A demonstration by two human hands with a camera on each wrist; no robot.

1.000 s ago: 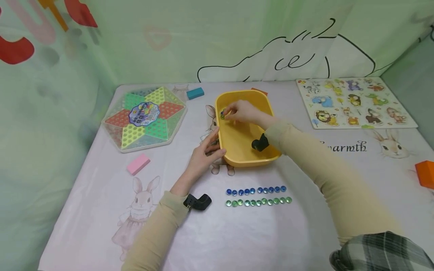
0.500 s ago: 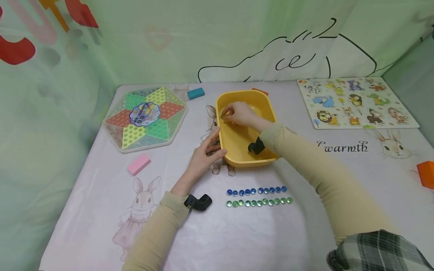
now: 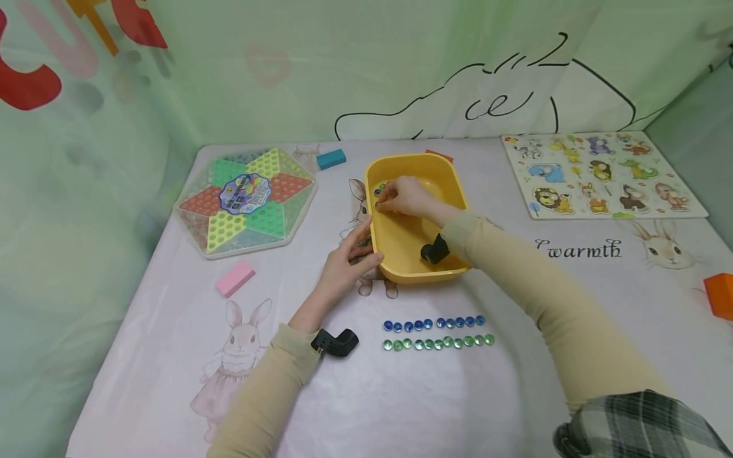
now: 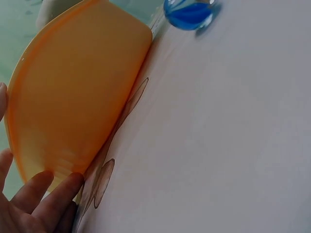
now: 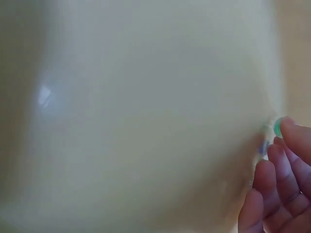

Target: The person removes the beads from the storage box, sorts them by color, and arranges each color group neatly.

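Inside the yellow plastic basin, my right hand is at the left wall, fingers bent. Its thumb and fingertips pinch a small green glass marble, clearest in the right wrist view. A few more marbles, blue and green, lie just beyond these fingertips in the basin. My left hand rests against the basin's near left side. In the left wrist view its fingertips touch the outer wall, fingers nearly straight.
In front of the basin lie a row of blue marbles and a row of green marbles. A hexagonal checkers board, pink block and teal block are left. An animal puzzle and orange block are right.
My right hand has shifted slightly toward the near side along the basin's left wall. Marbles its fingers covered half a second ago show again. My left hand stays in place.
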